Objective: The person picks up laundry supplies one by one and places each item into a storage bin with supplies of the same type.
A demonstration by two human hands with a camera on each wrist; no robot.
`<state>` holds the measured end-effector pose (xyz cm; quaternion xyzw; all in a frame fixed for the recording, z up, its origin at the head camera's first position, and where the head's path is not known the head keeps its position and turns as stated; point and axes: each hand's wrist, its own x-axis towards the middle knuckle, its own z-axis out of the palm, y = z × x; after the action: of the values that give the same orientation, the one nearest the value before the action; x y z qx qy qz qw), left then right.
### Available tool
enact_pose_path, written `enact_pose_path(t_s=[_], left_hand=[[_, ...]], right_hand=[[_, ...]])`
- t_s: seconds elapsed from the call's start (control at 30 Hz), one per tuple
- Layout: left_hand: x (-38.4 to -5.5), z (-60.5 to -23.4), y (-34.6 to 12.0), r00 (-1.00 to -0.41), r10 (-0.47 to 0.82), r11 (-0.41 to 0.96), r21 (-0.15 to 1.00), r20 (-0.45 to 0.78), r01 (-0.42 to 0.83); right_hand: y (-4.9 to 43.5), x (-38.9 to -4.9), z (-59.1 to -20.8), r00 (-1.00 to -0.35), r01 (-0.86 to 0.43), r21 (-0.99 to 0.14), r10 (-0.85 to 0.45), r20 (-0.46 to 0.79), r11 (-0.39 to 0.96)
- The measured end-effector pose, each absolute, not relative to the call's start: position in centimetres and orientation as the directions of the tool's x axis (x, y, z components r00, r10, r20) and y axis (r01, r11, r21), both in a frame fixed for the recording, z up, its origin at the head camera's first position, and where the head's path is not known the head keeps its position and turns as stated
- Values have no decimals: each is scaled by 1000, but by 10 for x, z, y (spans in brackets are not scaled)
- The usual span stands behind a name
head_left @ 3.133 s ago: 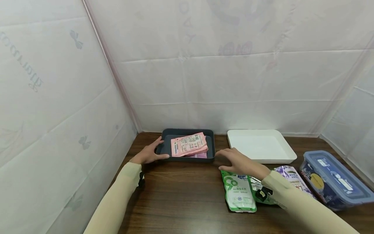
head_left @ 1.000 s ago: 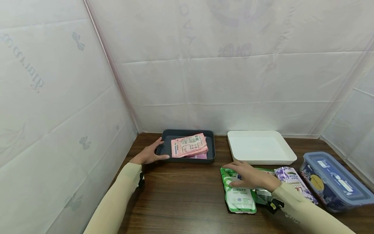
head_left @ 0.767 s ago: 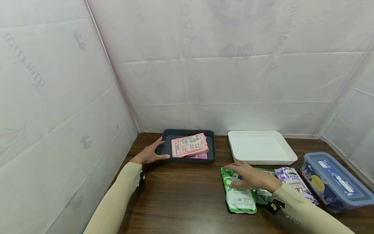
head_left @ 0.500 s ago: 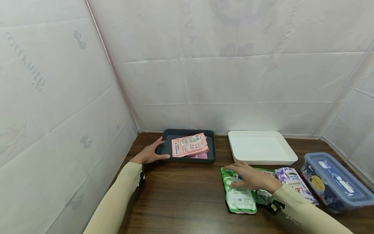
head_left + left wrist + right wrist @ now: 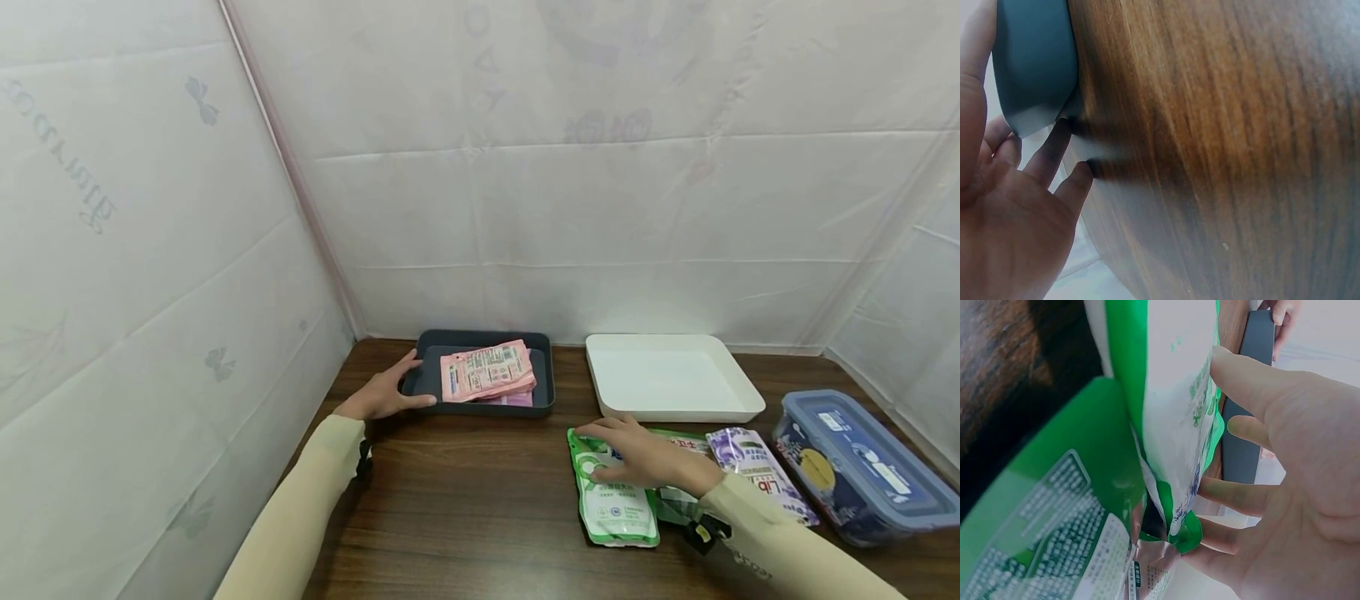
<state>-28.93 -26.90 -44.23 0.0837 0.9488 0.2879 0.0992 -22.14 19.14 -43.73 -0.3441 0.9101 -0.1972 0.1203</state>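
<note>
hiding part of a green pouch (image 5: 618, 505), right hand (image 5: 637, 457) lies loosely spread, left hand (image 5: 381, 395) likewise against dark tray (image 5: 465, 409).

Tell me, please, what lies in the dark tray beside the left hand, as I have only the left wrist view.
Observer: The head view shows flat pink packets lying in the dark tray.
Operator: Thank you; could you kindly say where the right hand is?
Observer: In the head view it is over the green-and-white pouch, in front of the white tray.
</note>
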Motion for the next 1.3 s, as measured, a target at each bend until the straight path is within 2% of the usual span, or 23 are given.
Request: enact_pose_path(t_s=[0.7, 1.3], left_hand=[[-293, -445, -269, -968, 197, 824, 561, -152, 80], [-292, -445, -269, -968, 198, 819, 569, -156, 76]], right_hand=[[191, -225, -439, -693, -641, -438, -720, -22, 630], [190, -226, -438, -706, -630, -429, -707, -30, 647]])
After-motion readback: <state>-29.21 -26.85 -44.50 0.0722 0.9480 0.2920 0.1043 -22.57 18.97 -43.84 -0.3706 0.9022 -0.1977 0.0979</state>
